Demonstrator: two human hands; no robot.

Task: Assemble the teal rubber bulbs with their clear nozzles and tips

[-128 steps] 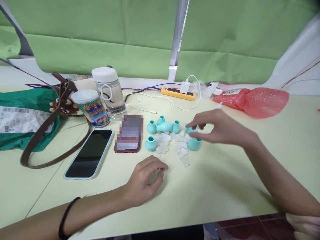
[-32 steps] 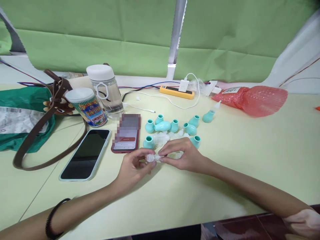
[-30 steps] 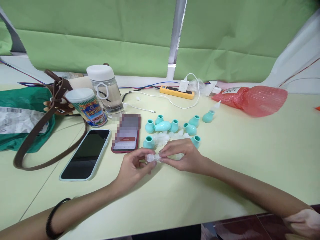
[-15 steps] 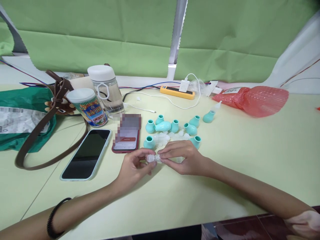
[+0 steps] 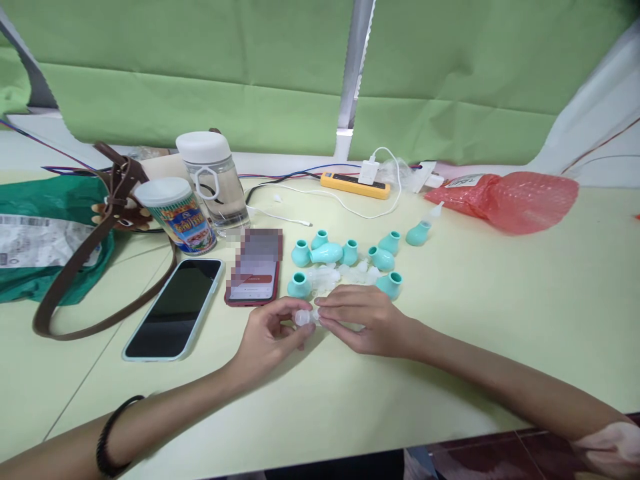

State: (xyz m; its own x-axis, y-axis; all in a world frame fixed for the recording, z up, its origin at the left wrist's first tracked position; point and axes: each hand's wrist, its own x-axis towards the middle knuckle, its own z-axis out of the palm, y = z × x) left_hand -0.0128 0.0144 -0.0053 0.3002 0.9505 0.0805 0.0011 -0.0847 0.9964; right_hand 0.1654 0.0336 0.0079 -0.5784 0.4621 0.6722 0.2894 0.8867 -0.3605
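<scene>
My left hand [image 5: 273, 333] pinches a small translucent plastic tube-like piece [image 5: 303, 318] between thumb and fingers. From the other side my right hand [image 5: 363, 320] closes its fingertips on a clear part at the right end of that piece; its fingers hide most of what they hold. Just beyond the hands lie several turquoise rubber bulbs [image 5: 326, 252] with open necks, some upright, some on their sides. Among them are loose translucent plastic pieces [image 5: 357, 270]. One turquoise bulb [image 5: 418, 233], farther right, has a clear pointed tip [image 5: 436, 210] at its neck.
Left of the hands lie a phone with a dark screen [image 5: 175, 310] and a lit phone [image 5: 254, 267]. Behind them stand a cup noodle tub [image 5: 180, 217] and a water bottle [image 5: 213, 183]. A yellow power strip [image 5: 355, 185] and red bubble wrap [image 5: 530, 200] lie at the back.
Both hands stay nearly in place, still on the clear piece. My right hand has shifted slightly, and more of the turquoise bulb behind it shows.
</scene>
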